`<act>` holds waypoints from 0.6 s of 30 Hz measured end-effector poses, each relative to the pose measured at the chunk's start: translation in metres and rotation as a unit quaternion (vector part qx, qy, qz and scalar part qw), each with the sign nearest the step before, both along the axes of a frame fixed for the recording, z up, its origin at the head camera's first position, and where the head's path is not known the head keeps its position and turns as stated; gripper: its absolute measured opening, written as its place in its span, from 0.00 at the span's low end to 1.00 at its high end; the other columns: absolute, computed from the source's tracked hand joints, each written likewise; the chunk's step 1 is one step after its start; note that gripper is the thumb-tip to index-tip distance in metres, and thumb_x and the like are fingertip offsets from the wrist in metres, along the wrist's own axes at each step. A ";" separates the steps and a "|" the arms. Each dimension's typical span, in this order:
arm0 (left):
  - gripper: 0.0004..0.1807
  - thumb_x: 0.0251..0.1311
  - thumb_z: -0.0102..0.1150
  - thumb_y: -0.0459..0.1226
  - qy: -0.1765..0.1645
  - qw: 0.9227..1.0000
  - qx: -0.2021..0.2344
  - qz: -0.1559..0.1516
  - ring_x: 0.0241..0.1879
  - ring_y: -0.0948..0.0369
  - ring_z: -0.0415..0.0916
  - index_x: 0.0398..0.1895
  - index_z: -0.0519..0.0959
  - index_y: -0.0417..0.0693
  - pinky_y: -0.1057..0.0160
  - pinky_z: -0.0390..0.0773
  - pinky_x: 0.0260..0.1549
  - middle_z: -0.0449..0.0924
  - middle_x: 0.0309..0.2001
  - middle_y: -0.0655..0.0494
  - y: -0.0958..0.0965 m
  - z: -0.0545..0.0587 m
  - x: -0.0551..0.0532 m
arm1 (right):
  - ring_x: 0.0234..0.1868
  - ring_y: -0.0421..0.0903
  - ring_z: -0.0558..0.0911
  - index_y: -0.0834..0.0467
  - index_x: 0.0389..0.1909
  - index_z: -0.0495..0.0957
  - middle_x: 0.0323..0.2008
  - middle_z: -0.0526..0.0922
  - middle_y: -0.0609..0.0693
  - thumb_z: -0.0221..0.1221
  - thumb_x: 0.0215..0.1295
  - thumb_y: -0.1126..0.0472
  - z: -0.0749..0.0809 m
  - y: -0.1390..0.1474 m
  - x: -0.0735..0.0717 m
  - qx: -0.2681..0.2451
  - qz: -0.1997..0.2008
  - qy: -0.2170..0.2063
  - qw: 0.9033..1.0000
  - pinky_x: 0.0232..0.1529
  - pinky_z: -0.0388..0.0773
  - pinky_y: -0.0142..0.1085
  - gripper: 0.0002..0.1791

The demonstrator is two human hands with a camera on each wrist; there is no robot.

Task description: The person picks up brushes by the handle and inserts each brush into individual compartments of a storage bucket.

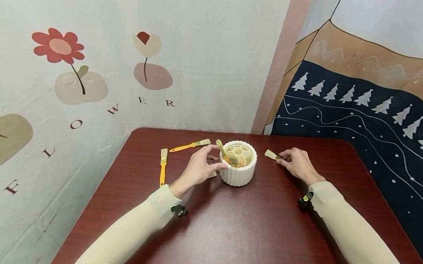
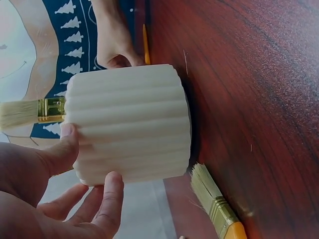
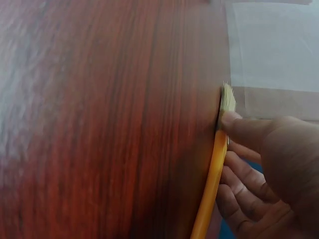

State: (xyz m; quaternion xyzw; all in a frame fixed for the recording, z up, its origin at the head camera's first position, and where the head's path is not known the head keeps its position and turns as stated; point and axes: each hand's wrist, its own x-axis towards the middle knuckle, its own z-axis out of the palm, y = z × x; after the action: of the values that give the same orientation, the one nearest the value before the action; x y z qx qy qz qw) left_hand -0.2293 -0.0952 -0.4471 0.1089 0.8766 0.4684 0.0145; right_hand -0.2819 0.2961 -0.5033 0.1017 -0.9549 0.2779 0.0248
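A white ribbed round holder with a divided inside stands on the table. My left hand holds its left side, the thumb at the front rim and the fingers round the side. Bristles of a paintbrush stick up above the rim beside that hand, and more bristles show lower inside the holder. To the right of the holder, my right hand pinches a paintbrush with a yellow handle. The thumb presses at its metal band, and the pale bristles point toward the holder in the head view.
On the left of the dark red table lie two yellow-handled paintbrushes, one upright in view and one slanted. Another paintbrush lies close to the holder, partly hidden by my left hand in the head view. Printed cloths hang behind.
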 end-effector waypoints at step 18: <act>0.42 0.63 0.91 0.43 0.028 0.999 0.033 0.030 0.65 0.45 0.91 0.73 0.76 0.40 0.51 0.95 0.62 0.85 0.69 0.41 0.012 -0.004 0.018 | 0.42 0.50 0.90 0.62 0.51 0.91 0.40 0.95 0.56 0.80 0.73 0.61 -0.001 -0.004 0.002 -0.033 -0.035 0.000 0.999 0.51 0.83 0.44 0.13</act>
State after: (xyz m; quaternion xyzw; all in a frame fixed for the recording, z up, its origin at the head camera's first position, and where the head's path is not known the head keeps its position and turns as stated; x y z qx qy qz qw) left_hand -0.2111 -0.0834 -0.4507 0.0960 0.8638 0.4938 -0.0272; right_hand -0.2797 0.2918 -0.5045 0.0672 -0.9483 0.3079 0.0379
